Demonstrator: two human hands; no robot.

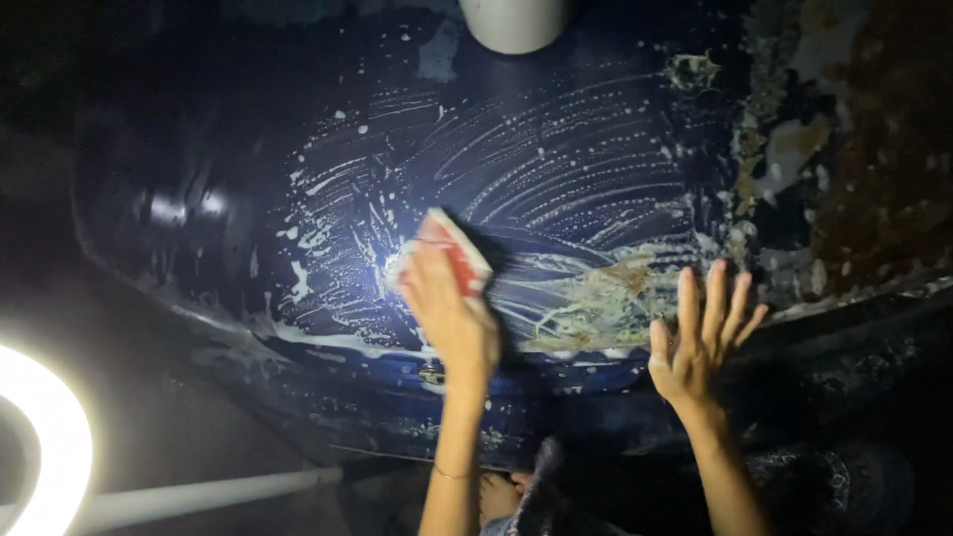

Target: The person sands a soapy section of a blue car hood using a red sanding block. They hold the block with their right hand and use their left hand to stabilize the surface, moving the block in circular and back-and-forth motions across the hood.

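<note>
Head view, going left to right: a bright ring light (45, 442) glows in the bottom left corner, with a pale pipe (213, 496) running beside it. Then the dark blue panel (228, 149), streaked all over with soapy swirls. The left hand (447, 308) is wrapped around a red and white sponge (455, 248), which sticks out past the fingertips and sits pressed on the panel. The right hand (700, 342) is wide open, fingers spread flat on the panel's lower edge, holding nothing. Far right it's rusty and flaking.

Dim workshop or garage, soapy dark-blue painted panel (556, 169), rusted flaking metal (874, 169), ring light (50, 447)
</note>
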